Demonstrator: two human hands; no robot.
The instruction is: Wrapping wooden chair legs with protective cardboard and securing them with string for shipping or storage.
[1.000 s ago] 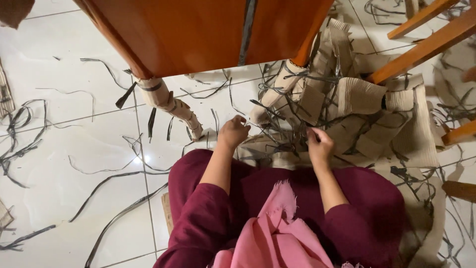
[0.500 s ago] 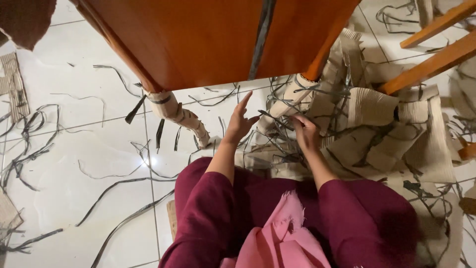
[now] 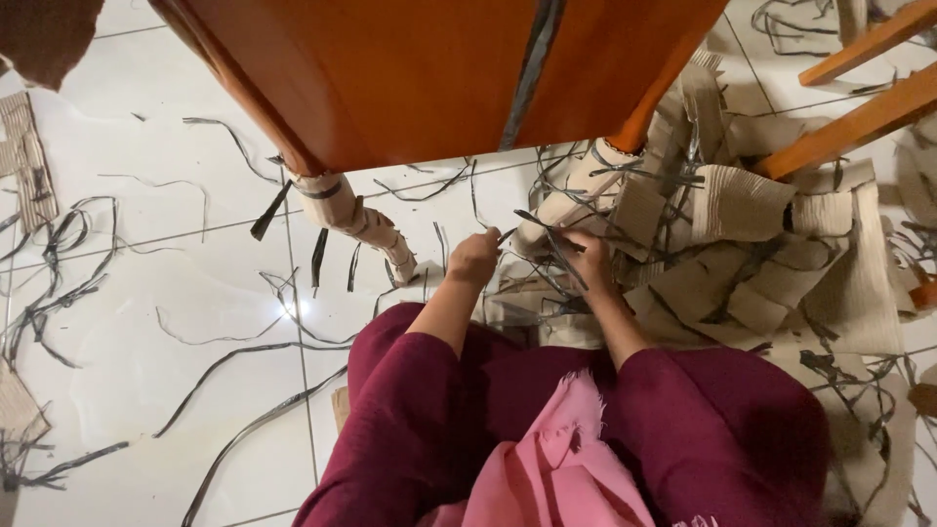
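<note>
My left hand [image 3: 475,260] is closed around a thin dark strap [image 3: 535,222] that runs across to my right hand [image 3: 586,259], which pinches the same tangle of straps. Both hands sit just below a table leg wrapped in corrugated cardboard [image 3: 576,190]. A second wrapped leg [image 3: 356,220] stands to the left. The orange-brown wooden table [image 3: 429,68] fills the top of the view. My dark red sleeves and a pink cloth [image 3: 556,459] fill the bottom.
Torn corrugated cardboard [image 3: 771,263] lies heaped at the right with dark straps all over it. Loose straps [image 3: 244,351] are scattered over the white tiled floor [image 3: 146,293]. Orange wooden rails [image 3: 859,88] cross the upper right. Cardboard scraps [image 3: 27,156] lie at the far left.
Both hands moved up from near my lap toward the right wrapped leg. My left hand, spread open half a second ago, has now closed on a strap.
</note>
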